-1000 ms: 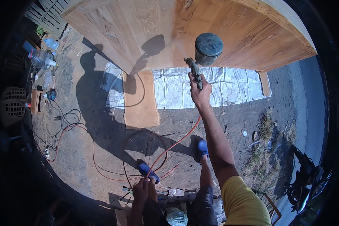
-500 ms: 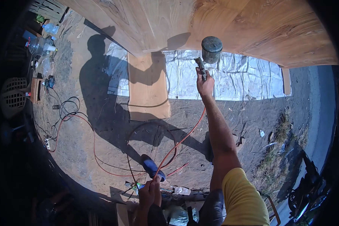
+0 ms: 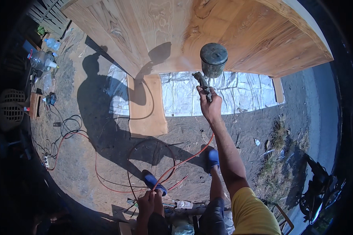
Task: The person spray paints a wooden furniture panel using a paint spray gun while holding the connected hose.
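Note:
My right hand (image 3: 211,105) is closed round the grip of a spray gun (image 3: 202,82), held out in front of me. A dark, stained cup with a lid (image 3: 213,59) sits on top of the gun. Beyond it rises a broad wooden panel (image 3: 161,35) with swirling grain. An orange-red air hose (image 3: 192,158) hangs from below the gun and runs down to my left hand (image 3: 146,203). That hand grips the hose low in the view, near my blue shoe (image 3: 154,182). Part of the left hand's fingers is hidden.
A silver sheet (image 3: 215,98) covers the ground under the panel, with a wooden plank (image 3: 148,125) across it. Tangled cables (image 3: 66,131) and plastic bottles (image 3: 39,59) lie at the left. A motorcycle (image 3: 319,192) stands at the lower right, beside a road (image 3: 321,117).
My view has shifted, showing more of the panel's upper edge and both blue shoes. The spray gun appears lower and slightly to the left. Both hands keep their hold.

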A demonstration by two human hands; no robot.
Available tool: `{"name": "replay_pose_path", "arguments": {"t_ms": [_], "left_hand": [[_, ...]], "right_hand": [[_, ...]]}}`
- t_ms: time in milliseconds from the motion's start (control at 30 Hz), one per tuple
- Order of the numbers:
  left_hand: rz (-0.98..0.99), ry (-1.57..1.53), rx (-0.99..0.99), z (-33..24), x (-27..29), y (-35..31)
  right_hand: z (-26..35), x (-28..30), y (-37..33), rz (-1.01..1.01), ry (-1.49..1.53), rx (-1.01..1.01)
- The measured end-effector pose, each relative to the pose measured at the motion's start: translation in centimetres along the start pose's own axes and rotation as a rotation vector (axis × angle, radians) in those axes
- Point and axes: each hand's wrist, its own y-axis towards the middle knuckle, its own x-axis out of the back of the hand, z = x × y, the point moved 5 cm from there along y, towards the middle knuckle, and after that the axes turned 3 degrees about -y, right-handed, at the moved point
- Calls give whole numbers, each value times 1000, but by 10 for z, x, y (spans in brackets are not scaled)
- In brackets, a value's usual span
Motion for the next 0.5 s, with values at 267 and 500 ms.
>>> {"name": "replay_pose_path", "arguments": {"t_ms": [267, 500], "left_hand": [[2, 9, -99, -48, 26, -9], [-19, -27, -125, -80, 41, -17]], "right_hand": [[155, 133, -30, -122, 99, 339], [241, 197, -33, -183, 64, 438]]}}
